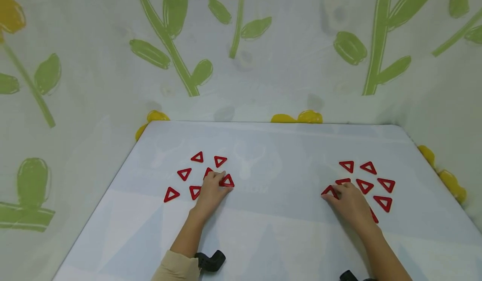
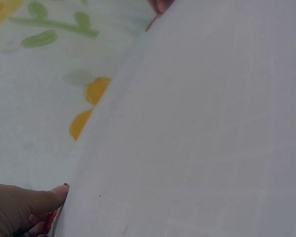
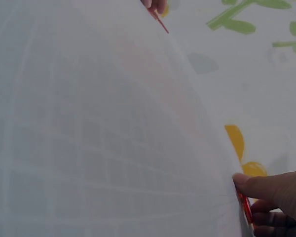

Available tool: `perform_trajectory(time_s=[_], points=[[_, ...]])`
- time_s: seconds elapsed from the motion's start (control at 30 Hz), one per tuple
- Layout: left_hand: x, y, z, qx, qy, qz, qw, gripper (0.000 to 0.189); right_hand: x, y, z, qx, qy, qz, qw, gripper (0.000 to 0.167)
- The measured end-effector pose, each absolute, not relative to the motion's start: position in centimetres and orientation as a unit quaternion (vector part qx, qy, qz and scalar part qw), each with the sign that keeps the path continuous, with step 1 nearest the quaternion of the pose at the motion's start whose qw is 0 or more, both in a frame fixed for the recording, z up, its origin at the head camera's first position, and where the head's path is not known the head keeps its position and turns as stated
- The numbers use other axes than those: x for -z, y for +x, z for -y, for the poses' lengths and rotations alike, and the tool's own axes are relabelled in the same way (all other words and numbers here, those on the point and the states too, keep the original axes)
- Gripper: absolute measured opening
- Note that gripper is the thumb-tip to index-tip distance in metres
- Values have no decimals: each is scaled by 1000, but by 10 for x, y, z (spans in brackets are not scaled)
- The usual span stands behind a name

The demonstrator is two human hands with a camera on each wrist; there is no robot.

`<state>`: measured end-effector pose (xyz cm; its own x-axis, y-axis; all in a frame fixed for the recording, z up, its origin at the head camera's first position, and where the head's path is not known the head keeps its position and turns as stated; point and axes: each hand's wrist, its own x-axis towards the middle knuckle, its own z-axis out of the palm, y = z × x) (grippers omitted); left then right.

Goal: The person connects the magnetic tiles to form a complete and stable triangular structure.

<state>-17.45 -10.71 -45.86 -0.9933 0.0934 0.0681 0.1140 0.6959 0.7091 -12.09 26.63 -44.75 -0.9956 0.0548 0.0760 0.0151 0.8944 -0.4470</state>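
Between thumb and fingers my left hand (image 1: 209, 194) holds a red hollow triangle (image 1: 227, 185) at the right side of the left group of triangles. In the left wrist view, a red sliver of it (image 2: 51, 217) shows beneath the thumb. My right hand (image 1: 353, 205) pinches another red triangle (image 1: 325, 190) at the left side of the right group. In the right wrist view, this piece (image 3: 245, 207) stands edge-on between thumb and fingers. Both hands are low over the white table (image 1: 271, 222). One triangle (image 1: 207, 172) is partly hidden behind the left fingers, and another (image 1: 374, 216) by the right hand.
Several loose red triangles, such as one at the left (image 1: 167, 194) and one at the right (image 1: 383, 198), lie flat around each hand. A cloth backdrop (image 1: 271, 84) with printed flowers rises behind the table. Black straps or mounts (image 1: 211, 261) sit at the wrists.
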Motion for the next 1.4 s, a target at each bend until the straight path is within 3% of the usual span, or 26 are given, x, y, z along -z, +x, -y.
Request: perform_trajectory(time_s=[0.3, 0.77, 1.4], points=[[456, -172, 106, 392, -65, 918, 4, 41, 450, -122, -265, -283, -21, 958, 47, 44], [464, -175, 103, 397, -87, 913, 15, 38, 459, -130, -257, -332, 3, 942, 53, 37], [462, -184, 86, 416, -109, 901, -51, 42, 464, -140, -253, -338, 51, 938, 48, 36]])
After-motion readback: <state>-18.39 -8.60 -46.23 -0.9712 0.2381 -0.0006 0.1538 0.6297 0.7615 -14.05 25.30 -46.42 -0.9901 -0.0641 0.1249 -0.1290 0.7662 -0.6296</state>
